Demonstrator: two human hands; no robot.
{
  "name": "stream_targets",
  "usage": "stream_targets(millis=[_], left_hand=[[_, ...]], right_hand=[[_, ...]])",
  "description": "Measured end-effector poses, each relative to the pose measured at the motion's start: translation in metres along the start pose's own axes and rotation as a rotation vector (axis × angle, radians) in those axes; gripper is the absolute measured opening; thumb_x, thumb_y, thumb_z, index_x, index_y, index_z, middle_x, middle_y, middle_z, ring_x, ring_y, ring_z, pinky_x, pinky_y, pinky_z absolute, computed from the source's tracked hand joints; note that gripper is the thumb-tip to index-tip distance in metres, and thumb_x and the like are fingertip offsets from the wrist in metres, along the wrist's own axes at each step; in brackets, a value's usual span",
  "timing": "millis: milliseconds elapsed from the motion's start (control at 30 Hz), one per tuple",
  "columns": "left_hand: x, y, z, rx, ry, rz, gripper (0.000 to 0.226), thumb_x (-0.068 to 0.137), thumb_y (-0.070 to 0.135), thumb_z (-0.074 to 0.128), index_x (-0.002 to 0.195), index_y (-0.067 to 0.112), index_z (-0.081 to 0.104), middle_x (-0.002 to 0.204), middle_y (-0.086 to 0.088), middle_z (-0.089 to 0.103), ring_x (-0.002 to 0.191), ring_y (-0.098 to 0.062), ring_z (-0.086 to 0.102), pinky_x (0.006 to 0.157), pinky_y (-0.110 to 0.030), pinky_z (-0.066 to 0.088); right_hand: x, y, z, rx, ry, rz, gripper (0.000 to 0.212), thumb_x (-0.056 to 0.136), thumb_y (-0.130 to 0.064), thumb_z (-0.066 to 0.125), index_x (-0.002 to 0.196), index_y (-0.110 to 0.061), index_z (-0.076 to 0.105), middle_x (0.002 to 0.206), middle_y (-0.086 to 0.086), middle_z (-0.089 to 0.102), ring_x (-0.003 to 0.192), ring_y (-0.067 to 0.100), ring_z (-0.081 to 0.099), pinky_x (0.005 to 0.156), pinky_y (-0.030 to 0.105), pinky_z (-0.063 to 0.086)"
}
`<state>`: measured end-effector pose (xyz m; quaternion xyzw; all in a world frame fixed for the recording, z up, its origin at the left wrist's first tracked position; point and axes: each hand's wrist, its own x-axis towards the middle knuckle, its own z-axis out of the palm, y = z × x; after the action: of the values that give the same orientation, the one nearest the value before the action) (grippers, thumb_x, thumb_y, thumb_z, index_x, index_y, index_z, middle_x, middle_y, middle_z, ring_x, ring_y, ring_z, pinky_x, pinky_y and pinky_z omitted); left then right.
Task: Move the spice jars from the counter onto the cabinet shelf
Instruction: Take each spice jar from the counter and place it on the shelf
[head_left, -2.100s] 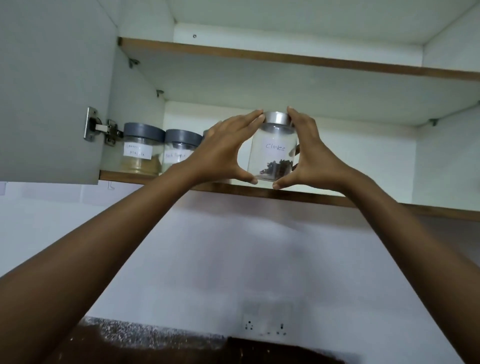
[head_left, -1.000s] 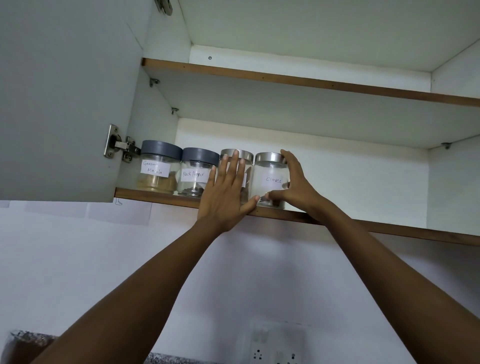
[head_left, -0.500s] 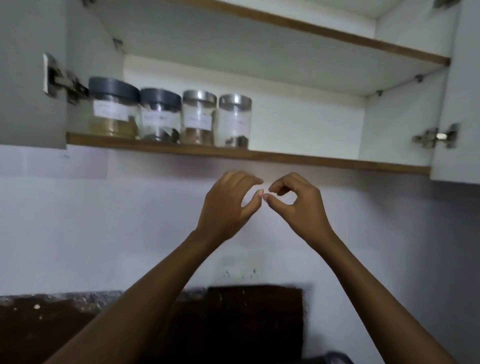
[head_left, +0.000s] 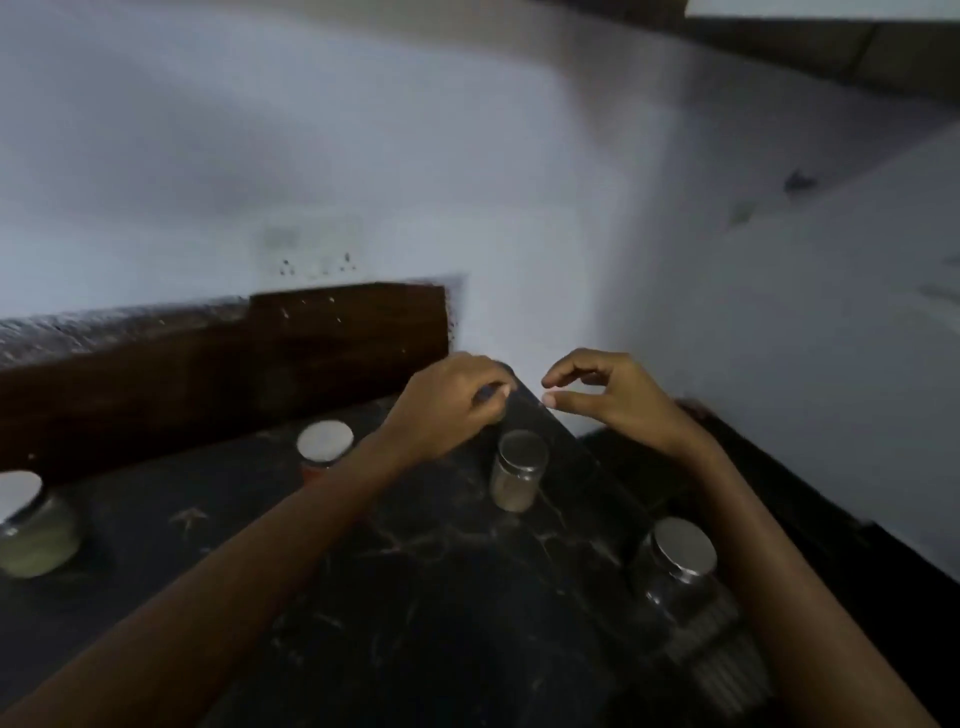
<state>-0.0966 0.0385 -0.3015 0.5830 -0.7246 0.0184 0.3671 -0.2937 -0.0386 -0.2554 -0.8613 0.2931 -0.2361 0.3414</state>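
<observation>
Both my hands, left (head_left: 447, 402) and right (head_left: 615, 400), hang empty with loosely curled grip above the tabletop (head_left: 415, 597), so next I must grasp the small steel-lidded jar (head_left: 518, 470) just below them.

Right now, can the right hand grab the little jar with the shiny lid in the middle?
Probably yes. The right hand is empty and hovers just above the small steel-lidded jar, which stands alone on the counter. Nothing lies between them.
</observation>
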Motion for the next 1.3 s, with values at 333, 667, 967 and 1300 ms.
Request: stream_targets(millis=[333, 667, 967, 1300], left_hand=[[-0.034, 0.045, 0.191, -0.325, -0.576, -0.26, 0.026, 0.09, 0.013, 0.057, 0.115, 0.015, 0.063, 0.113, -0.004, 0.066, 0.098, -0.009, 0.06, 0.091, -0.026, 0.048], [-0.027, 0.08, 0.277, -0.346, -0.664, -0.245, 0.079, 0.08, 0.01, 0.065, 0.146, 0.019, 0.024, 0.144, -0.008, 0.037, 0.13, -0.021, 0.041, 0.106, -0.043, 0.038], [-0.027, 0.086, 0.225, -0.455, -0.582, -0.279, 0.118, 0.069, 0.021, 0.08, 0.144, 0.039, -0.009, 0.156, 0.005, -0.005, 0.14, -0.019, 0.019, 0.106, -0.028, 0.026], [-0.033, 0.092, 0.105, -0.207, -0.352, -0.097, 0.124, 0.064, 0.044, 0.081, 0.145, 0.031, -0.012, 0.148, 0.026, -0.021, 0.137, 0.007, -0.017, 0.109, -0.018, -0.001]], right_hand=[[-0.111, 0.199, -0.031, -0.274, -0.114, 0.398, 0.04, 0.072, -0.012, 0.076, 0.109, -0.016, 0.062, 0.115, 0.002, 0.054, 0.112, 0.018, 0.051, 0.099, 0.025, 0.038], [-0.14, 0.247, -0.014, -0.096, -0.07, 0.59, 0.092, 0.064, -0.02, 0.083, 0.14, -0.022, 0.032, 0.141, -0.002, 0.037, 0.12, 0.008, 0.036, 0.083, 0.019, 0.033], [-0.111, 0.206, -0.044, 0.142, -0.028, 0.49, 0.067, 0.067, -0.028, 0.079, 0.127, -0.031, 0.049, 0.128, -0.009, 0.048, 0.118, 0.012, 0.045, 0.099, 0.037, 0.04], [-0.057, 0.102, -0.022, 0.352, -0.073, 0.192, 0.032, 0.069, -0.042, 0.063, 0.098, -0.028, 0.065, 0.1, -0.005, 0.067, 0.094, 0.012, 0.064, 0.074, 0.02, 0.051]])
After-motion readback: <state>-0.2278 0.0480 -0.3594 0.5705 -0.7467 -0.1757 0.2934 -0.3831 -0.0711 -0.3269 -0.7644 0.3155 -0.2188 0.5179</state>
